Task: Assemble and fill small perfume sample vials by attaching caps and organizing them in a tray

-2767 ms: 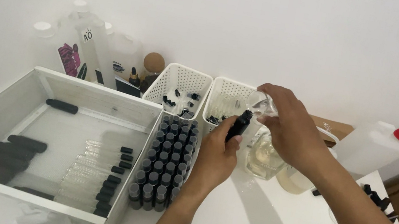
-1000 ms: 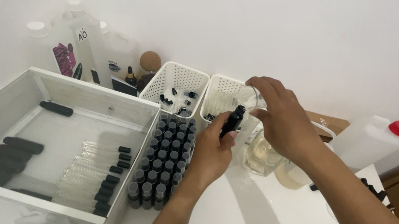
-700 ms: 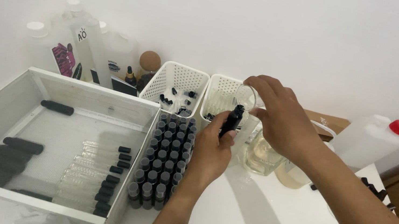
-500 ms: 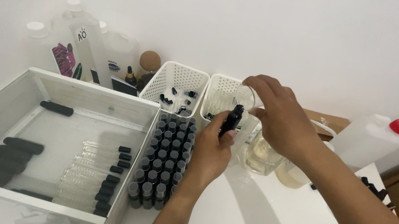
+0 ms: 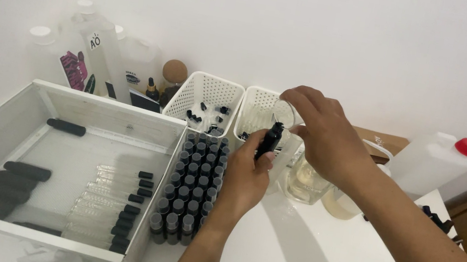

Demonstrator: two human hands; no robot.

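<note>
Here, a small black vial [image 5: 270, 139] is being held in the left hand [image 5: 245, 178], pinched between thumb and fingertips, above the table and in front of the right-hand white basket [image 5: 258, 105]. Its long axis is being kept nearly upright, tilted slightly so that the top end is pointing up and a little to the right, toward the right hand. The lower end is being hidden by the left fingers. The right hand [image 5: 322, 137] is being held just above and beside the vial's top, fingers curled closed around a small clear round piece [image 5: 283, 113]; what exactly that piece is cannot be told. A clear glass jar [image 5: 306, 182] of pale liquid is being partly covered by the right wrist. Just left of the left hand, a block of dark-capped vials [image 5: 191, 191] is being kept in rows beside a white tray [image 5: 115, 113] in which capped clear tubes [image 5: 113, 196] and black caps [image 5: 1, 176] are lying
</note>
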